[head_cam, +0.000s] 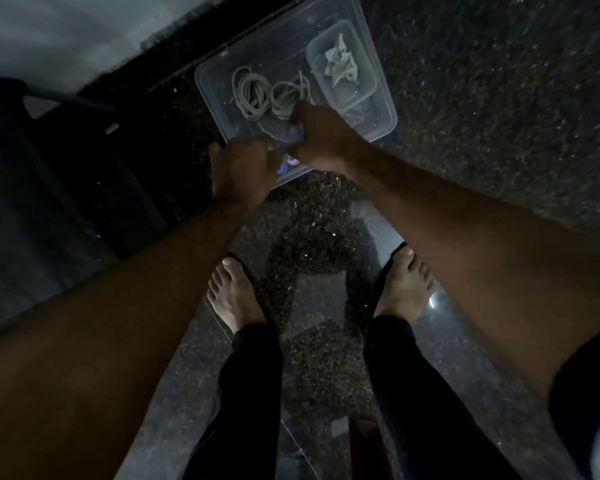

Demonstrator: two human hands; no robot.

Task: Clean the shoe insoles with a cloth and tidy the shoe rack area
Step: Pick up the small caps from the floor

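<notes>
A clear plastic bin (215, 84), rectangular w/ rounded corners, is seen on a dark speckled polished floor (499, 98). Inside, pale coiled laces (253, 95) are laid beside a smaller clear tray (316, 53) in which a crumpled pale cloth (340, 64) is kept, just beyond the right hand (321, 136). Left hand (241, 168) and right hand are curled at the bin's near edge; whether anything is grasped can't be told. Small blue/purple bits (291, 161) btwn them are blurred. Bare feet (232, 296) are seen below.
</notes>
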